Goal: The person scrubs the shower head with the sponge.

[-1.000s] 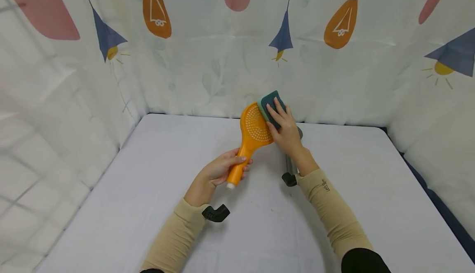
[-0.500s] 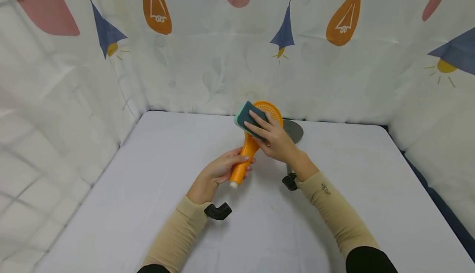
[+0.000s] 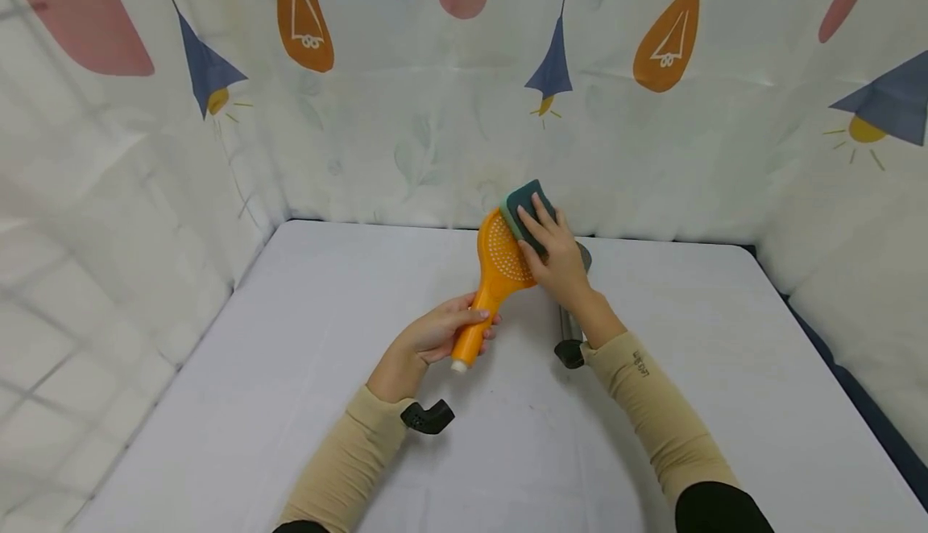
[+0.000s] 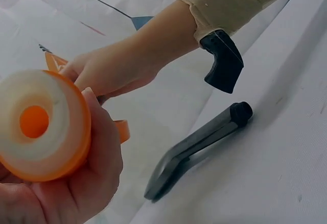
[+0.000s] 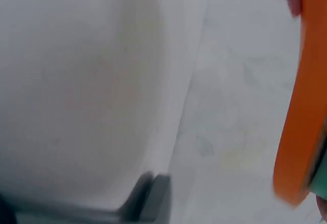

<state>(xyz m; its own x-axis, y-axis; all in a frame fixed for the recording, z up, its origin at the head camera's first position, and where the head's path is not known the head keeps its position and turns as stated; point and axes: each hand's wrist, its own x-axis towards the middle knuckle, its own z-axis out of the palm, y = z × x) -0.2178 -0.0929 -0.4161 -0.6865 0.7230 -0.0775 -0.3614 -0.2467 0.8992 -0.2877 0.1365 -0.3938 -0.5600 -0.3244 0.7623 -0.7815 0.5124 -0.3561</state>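
Note:
An orange shower head (image 3: 500, 271) is held up above the table, tilted, with its perforated face towards the head camera. My left hand (image 3: 444, 330) grips its handle, and the handle's hollow white end (image 4: 53, 99) faces the left wrist camera. My right hand (image 3: 558, 263) holds a green sponge (image 3: 528, 212) against the upper right of the perforated face, fingers spread over the sponge's dark side. In the right wrist view only the sponge's edge (image 5: 320, 178) shows beside the shower head's orange rim (image 5: 301, 127).
A dark grey shower head (image 4: 204, 137) lies on the white table (image 3: 326, 340), partly hidden beneath my right arm in the head view. A patterned white curtain (image 3: 435, 138) stands behind the table. Dark wrist mounts (image 3: 428, 417) stick out from the sleeves.
The sponge went across the shower head's face to the lower left, then came back to the upper right. My left hand keeps its grip on the handle, which turned slightly.

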